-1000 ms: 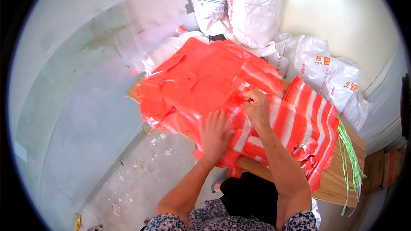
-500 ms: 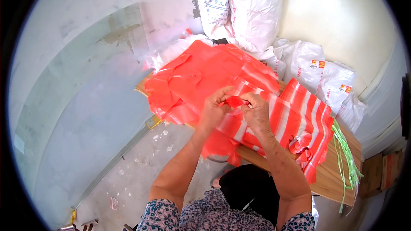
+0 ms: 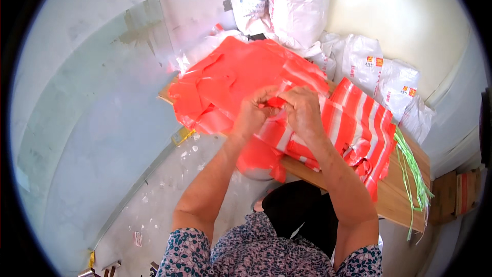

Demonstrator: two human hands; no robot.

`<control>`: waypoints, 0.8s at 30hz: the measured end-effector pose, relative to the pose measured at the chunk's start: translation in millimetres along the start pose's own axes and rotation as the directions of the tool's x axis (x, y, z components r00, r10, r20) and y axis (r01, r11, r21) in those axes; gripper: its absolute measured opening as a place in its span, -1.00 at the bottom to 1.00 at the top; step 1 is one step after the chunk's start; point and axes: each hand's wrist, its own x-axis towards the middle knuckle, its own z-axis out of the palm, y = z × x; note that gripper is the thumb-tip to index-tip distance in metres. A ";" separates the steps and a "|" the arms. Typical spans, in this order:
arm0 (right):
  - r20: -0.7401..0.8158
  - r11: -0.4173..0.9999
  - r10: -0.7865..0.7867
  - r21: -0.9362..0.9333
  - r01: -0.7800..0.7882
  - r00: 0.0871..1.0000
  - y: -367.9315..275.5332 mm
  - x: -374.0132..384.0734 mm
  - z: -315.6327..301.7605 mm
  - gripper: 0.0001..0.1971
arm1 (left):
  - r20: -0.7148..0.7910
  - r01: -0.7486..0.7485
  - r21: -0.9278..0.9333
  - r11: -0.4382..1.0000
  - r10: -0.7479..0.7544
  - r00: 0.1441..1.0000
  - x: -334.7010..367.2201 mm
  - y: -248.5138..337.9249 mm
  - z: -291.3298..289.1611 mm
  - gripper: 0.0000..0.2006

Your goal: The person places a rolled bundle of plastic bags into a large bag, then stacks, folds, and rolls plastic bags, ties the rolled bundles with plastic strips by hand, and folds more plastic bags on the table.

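Note:
Both hands meet over the middle of the pile, fingers pinched close together on a piece of red plastic sheeting. My left hand grips it from the left and my right hand from the right; much of the piece is hidden by the fingers. Under and behind them lies a spread heap of plain red plastic sheets. To the right, red-and-white striped plastic sheets lie in folds, with crumpled ends near the front. A loose red piece hangs over the front edge by my left forearm.
The wooden table carries a bundle of green strings hanging at its right end. White sacks stand behind, and more white bags at the back right. A curved glass panel leans on the left. Cardboard boxes sit far right.
My right hand has turned over, its knuckles now higher and its fingers pointing in toward the left hand. Less of the red piece shows between them. The whole view has shifted slightly.

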 end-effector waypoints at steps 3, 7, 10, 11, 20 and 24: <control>-0.012 0.992 0.031 0.122 -0.029 0.999 1.1 4.7 0.2 -0.72 | 0.079 -0.017 0.173 0.985 0.003 0.997 -0.5 8.3 -6.1 -0.49; 0.020 0.988 0.065 0.136 -0.067 0.998 -0.4 6.4 -0.5 -0.72 | 0.151 0.112 0.157 0.981 -0.136 0.979 -1.4 -5.0 -20.8 -0.52; 0.004 0.975 0.106 0.194 -0.104 0.994 5.3 2.8 0.3 -0.73 | 0.136 0.085 0.274 0.958 -0.126 0.983 -5.0 -26.7 -29.4 -0.63; -0.007 0.960 0.136 0.247 -0.130 0.991 6.9 1.2 1.8 -0.74 | 0.139 0.089 0.273 0.958 -0.131 0.982 -5.4 -37.3 -30.7 -0.63; 0.003 0.976 0.117 0.184 -0.116 0.993 23.6 -36.3 -9.5 -0.80 | -0.072 -0.045 0.475 0.879 0.089 0.993 -6.0 -89.6 -27.7 -0.80; 0.001 0.971 0.065 0.232 -0.063 0.998 25.3 -62.6 -12.1 -0.81 | -0.172 -0.094 0.472 0.877 0.196 0.965 -11.1 -106.8 -37.0 -0.80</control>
